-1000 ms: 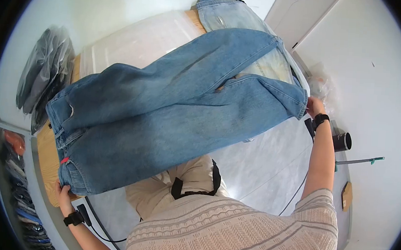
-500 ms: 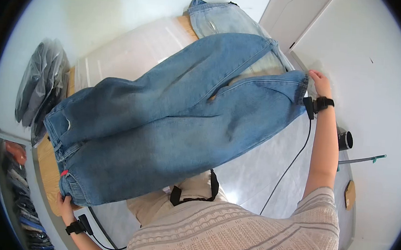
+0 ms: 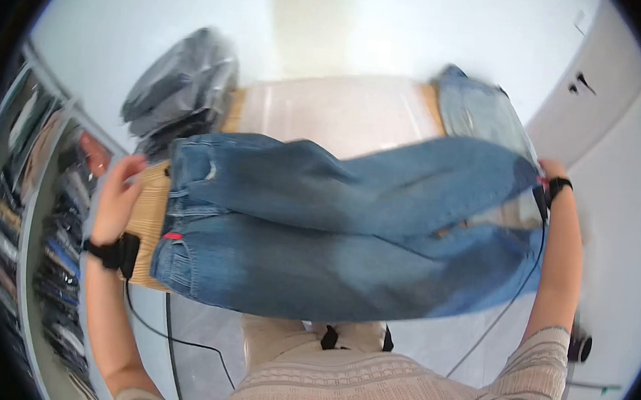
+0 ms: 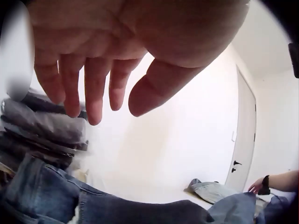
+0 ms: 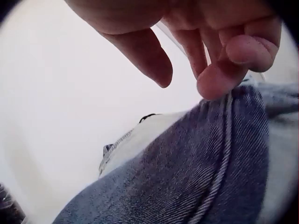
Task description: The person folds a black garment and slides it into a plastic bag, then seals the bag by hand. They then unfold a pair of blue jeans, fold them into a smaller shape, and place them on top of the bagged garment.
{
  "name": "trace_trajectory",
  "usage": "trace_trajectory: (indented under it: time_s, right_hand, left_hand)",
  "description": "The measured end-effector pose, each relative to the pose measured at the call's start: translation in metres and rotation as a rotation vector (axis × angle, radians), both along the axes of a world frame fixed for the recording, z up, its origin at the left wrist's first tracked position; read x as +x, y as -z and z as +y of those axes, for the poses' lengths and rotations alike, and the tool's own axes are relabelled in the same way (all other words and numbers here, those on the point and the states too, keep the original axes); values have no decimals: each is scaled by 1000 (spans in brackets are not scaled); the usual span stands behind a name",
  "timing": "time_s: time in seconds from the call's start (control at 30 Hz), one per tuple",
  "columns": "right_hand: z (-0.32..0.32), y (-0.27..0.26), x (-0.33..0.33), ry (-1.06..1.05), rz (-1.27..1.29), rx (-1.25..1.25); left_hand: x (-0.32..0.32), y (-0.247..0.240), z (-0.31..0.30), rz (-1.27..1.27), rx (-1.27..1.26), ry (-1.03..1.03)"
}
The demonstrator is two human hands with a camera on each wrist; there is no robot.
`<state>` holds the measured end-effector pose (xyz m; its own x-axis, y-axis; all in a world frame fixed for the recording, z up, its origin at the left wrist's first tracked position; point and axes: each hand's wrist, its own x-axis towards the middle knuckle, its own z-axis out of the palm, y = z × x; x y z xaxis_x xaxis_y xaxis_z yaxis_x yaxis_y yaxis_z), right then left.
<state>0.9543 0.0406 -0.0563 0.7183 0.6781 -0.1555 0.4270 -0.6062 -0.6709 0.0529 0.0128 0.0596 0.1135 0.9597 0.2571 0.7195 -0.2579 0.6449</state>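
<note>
A pair of blue jeans [image 3: 293, 265] lies stretched across the table, waistband at the left and leg hems at the right. A small red tag [image 3: 174, 236] shows near its back pocket. My left hand [image 3: 117, 201] hovers beside the waistband, fingers spread and apart from the denim; in the left wrist view its palm holds nothing. My right hand [image 3: 553, 172] is at the hem of the farther leg. In the right wrist view, bent fingertips [image 5: 217, 84] touch that hem, while the thumb stands away from the cloth.
Dark bagged garments [image 3: 183, 86] are stacked at the back left. Light-blue jeans [image 3: 483, 107] lie at the back right, partly under the blue pair. A pale sheet [image 3: 334, 115] covers the table's middle. Shelves of folded clothes [image 3: 64, 256] stand at the left; cables [image 3: 177, 339] trail from both wrists.
My left hand has let go of the waistband and lifted away. The right hand has gone from the nearer leg's hem to the farther one. The head view has swung left.
</note>
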Motion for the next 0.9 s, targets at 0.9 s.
trace_trajectory:
  time_s: [0.9]
  right_hand:
    - [-64,-56,-108,-375,-98,-119]
  left_hand:
    - [115,114,186,547,-206,310]
